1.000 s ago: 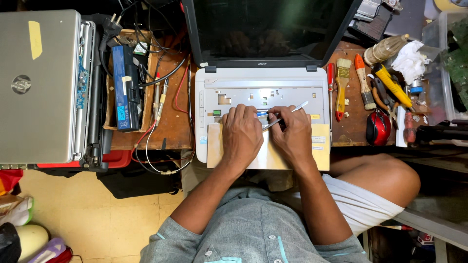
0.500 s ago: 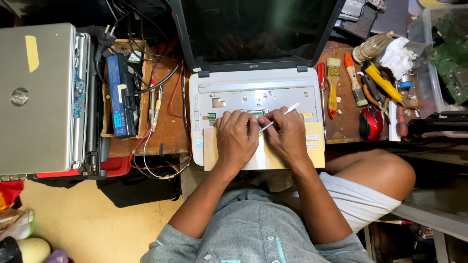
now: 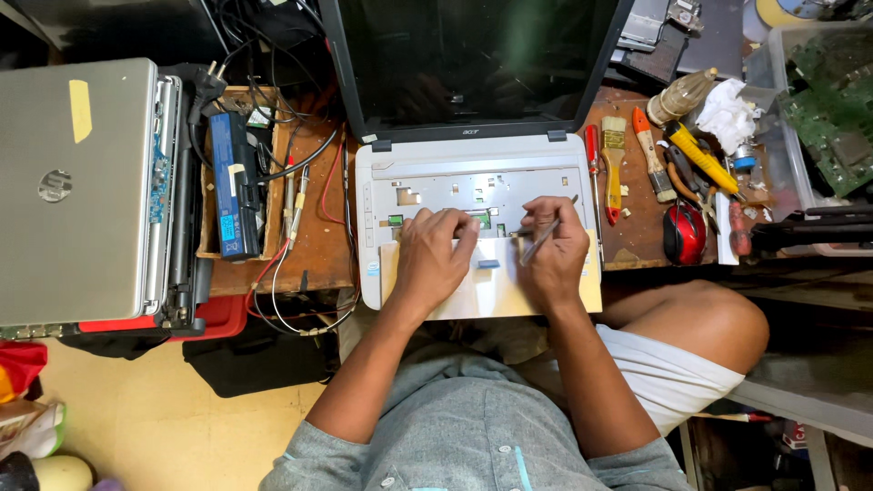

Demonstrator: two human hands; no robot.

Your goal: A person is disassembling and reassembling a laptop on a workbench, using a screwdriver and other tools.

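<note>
Right hand (image 3: 556,257) closed around thin metal tool (image 3: 544,238), tip at open laptop base (image 3: 473,186). Left hand (image 3: 431,259) pressing flat on palm rest, holding nothing. Exposed internals probably fragile; best held by tool's shaft, lightly.

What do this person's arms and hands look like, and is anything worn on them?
Both forearms are bare. The left hand and right hand show no gloves, rings or watch. Short grey-blue shirt sleeves end near the elbows.
</note>
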